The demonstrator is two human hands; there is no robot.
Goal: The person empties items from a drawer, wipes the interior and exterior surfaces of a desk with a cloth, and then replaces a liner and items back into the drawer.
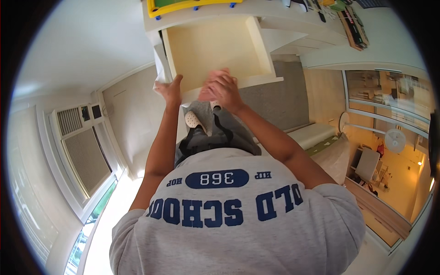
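Observation:
A pale, shallow drawer (213, 44) stands pulled out of a white desk, its bare inside facing up. At its near left corner my left hand (170, 91) grips the front edge, thumb over the inner side and fingers against white material (162, 63) whose kind I cannot tell. My right hand (225, 91) holds a crumpled pink cloth (206, 93) at the middle of the drawer's front edge. The cloth shows above and to the left of the fingers, which are slightly blurred. Part of the front edge is hidden behind this hand.
On the white desk top (275, 20) stands a yellow-framed toy table (192, 6) with green inside; several small items and boxes (353, 29) lie farther right. My feet in beige clogs (193, 121) are below the drawer. A window air conditioner (86, 154) is left, glass panes (388, 89) right.

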